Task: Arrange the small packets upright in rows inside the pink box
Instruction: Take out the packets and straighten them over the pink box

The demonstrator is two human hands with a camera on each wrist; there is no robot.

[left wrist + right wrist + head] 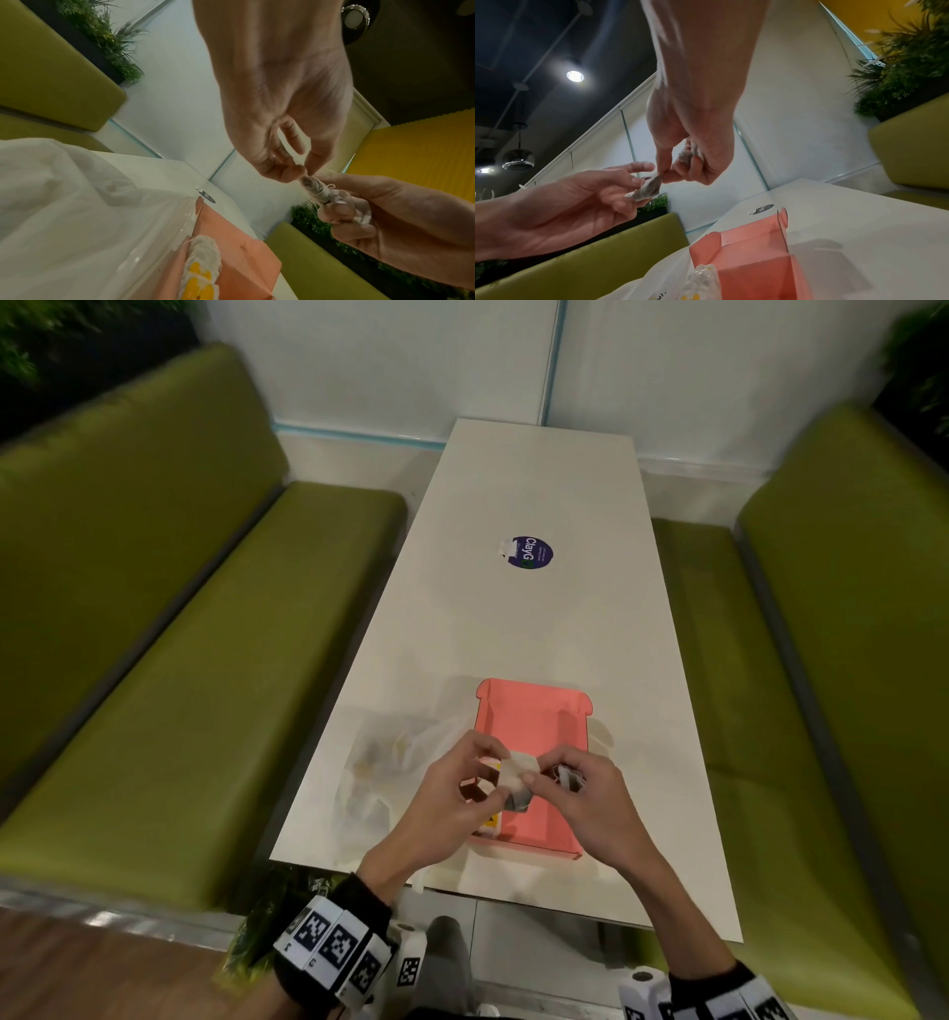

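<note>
A small packet [518, 770] is pinched between both hands above the near half of the pink box [534, 721]. It is held by the left hand [452, 793], while an edge is nipped by the right hand [580, 796], whose curled fingers [693, 162] also enclose a bundle of spare packets [565, 775]. It should be freed singly, turned upright and lowered beside the packets already standing [203, 263] at the box's near left corner. Open room is left toward the far wall; the plastic bag [390, 762] crowds the left rim on the desk [539, 495].

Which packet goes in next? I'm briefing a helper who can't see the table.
Above the near end of the pink box, find the packet pinched between the left hand and right hand. Unlike the yellow-marked packets already inside, it's airborne.
</note>
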